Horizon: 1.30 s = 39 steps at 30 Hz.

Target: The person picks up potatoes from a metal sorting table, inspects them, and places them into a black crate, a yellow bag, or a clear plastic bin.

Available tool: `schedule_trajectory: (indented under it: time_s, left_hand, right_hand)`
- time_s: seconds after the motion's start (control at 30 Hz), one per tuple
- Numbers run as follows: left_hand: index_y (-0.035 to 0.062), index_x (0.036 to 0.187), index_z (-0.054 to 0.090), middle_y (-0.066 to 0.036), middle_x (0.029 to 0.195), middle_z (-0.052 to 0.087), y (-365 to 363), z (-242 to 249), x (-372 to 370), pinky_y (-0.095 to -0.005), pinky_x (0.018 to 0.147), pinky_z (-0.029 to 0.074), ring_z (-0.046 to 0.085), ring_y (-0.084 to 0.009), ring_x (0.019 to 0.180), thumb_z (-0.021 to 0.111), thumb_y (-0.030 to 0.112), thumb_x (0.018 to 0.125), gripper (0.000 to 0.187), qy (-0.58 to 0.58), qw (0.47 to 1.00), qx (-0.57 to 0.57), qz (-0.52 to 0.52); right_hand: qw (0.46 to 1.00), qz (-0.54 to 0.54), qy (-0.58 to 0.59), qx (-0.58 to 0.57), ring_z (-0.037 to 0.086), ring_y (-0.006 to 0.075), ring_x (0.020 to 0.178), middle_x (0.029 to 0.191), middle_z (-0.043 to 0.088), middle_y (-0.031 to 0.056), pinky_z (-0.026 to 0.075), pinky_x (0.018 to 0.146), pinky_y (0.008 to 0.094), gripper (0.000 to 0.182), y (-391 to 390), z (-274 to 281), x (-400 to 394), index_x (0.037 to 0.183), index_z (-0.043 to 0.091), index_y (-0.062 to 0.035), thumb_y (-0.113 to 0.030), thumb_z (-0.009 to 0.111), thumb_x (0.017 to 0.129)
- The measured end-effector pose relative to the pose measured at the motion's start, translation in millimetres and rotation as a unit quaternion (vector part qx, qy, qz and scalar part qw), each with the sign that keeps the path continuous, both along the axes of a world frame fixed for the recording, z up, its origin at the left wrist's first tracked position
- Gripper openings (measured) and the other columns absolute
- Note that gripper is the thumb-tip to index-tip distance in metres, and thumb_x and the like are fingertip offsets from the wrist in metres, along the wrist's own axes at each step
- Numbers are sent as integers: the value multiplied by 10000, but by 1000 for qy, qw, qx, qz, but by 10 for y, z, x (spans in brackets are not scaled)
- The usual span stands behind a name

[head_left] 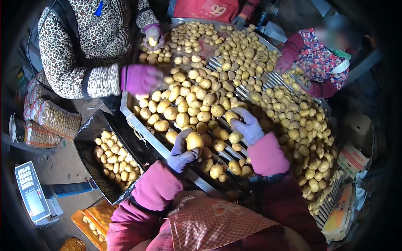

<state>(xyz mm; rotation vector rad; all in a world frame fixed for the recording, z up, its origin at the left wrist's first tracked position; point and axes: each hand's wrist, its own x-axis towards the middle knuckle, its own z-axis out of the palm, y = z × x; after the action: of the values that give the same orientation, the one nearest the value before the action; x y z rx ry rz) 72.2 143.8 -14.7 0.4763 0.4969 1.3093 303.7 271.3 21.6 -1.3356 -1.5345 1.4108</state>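
My left hand (180, 158), in a lavender glove, is wrapped round a large yellow potato (194, 141) above the near edge of the sorting table. My right hand (250, 127), gloved alike, reaches over the heap with its fingers closed on another potato (230, 116). Many loose potatoes (182, 120) lie around both hands on the metal-barred table, whose near left rim (147, 139) passes just beside my left hand.
A black-lined box (90, 140) of potatoes stands left of the table, beside a weighing scale display (31, 190). Filled mesh sacks (56, 119) lie farther left. Co-workers' gloved hands (142, 79) reach over the table. Cardboard boxes (354, 154) stand at the right.
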Motion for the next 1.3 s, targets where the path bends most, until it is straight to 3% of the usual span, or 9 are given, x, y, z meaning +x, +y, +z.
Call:
schedule_trajectory:
  time_s: [0.1, 0.27, 0.3, 0.33, 0.6, 0.8, 1.0, 1.2, 1.3]
  left_hand:
    - [102, 1416, 246, -114, 1036, 589, 124, 83, 72, -310, 655, 515, 604, -204, 786, 679, 108, 799, 754, 71, 996, -54, 29]
    - [112, 1080, 575, -34, 738, 613, 216, 205, -72, -264, 481, 435, 550, -158, 539, 470, 685, 814, 641, 29, 983, -178, -38]
    - [110, 1027, 589, -25, 698, 626, 213, 205, -47, -279, 502, 454, 574, -166, 545, 455, 666, 833, 603, -12, 981, -193, -13]
    - [105, 1098, 567, -60, 816, 661, 221, 140, -51, -294, 542, 476, 613, -179, 609, 462, 605, 865, 562, -81, 974, -212, -12]
    - [144, 1348, 387, -69, 1288, 523, 279, 366, 32, -378, 767, 505, 591, -246, 1048, 468, 514, 904, 584, 27, 970, -240, -34]
    - [111, 1387, 352, -93, 1278, 531, 287, 348, 16, -445, 877, 457, 561, -279, 1112, 382, 598, 900, 689, -57, 977, -200, -41]
    - [78, 1380, 356, -122, 1257, 538, 281, 325, 24, -460, 887, 455, 563, -299, 1099, 366, 630, 889, 739, -67, 981, -182, -31]
    - [70, 1224, 500, -147, 1077, 623, 317, 312, 15, -376, 657, 532, 636, -307, 833, 370, 517, 933, 549, -121, 958, -250, -70]
    - [69, 1204, 503, -144, 983, 626, 315, 276, -74, -348, 543, 497, 628, -290, 758, 411, 420, 936, 451, -172, 960, -176, -136]
  right_hand:
    - [985, 7, 156, -77, 624, 151, 834, 1043, 609, 87, 556, 655, 257, 321, -238, 324, -228, 1193, 570, -51, -69, 608, 875]
    - [975, 147, 119, -116, 631, 127, 722, 933, 643, 49, 541, 612, 239, 268, -411, 388, -251, 1174, 590, -65, -164, 560, 927]
    - [975, 151, 43, -160, 614, 117, 714, 891, 654, 26, 517, 618, 249, 250, -396, 437, -172, 1142, 612, -61, -183, 549, 933]
    - [969, 185, -100, 126, 602, 128, 676, 859, 657, 32, 501, 634, 273, 210, -344, 428, -91, 1073, 631, -32, -155, 554, 921]
    - [940, 7, -198, 277, 642, 308, 763, 808, 638, 162, 493, 703, 379, 184, 138, -47, -126, 983, 611, -62, -213, 573, 884]
    - [823, 236, -503, 120, 552, 400, 1039, 1204, 502, 247, 451, 868, 505, 718, 42, -226, -534, 1391, 317, -206, -292, 634, 753]
    - [926, 132, -300, 186, 595, 360, 967, 1054, 627, 180, 478, 842, 435, 521, 103, -489, -403, 1235, 530, -148, -201, 656, 732]
    - [991, 82, 81, 74, 559, 87, 837, 963, 611, 17, 479, 751, 247, 320, -174, 145, -603, 1138, 581, -40, -79, 657, 829]
    - [943, 162, 19, 291, 583, 110, 895, 1065, 611, 50, 478, 745, 265, 339, -73, 182, -632, 1190, 556, -52, -107, 633, 865]
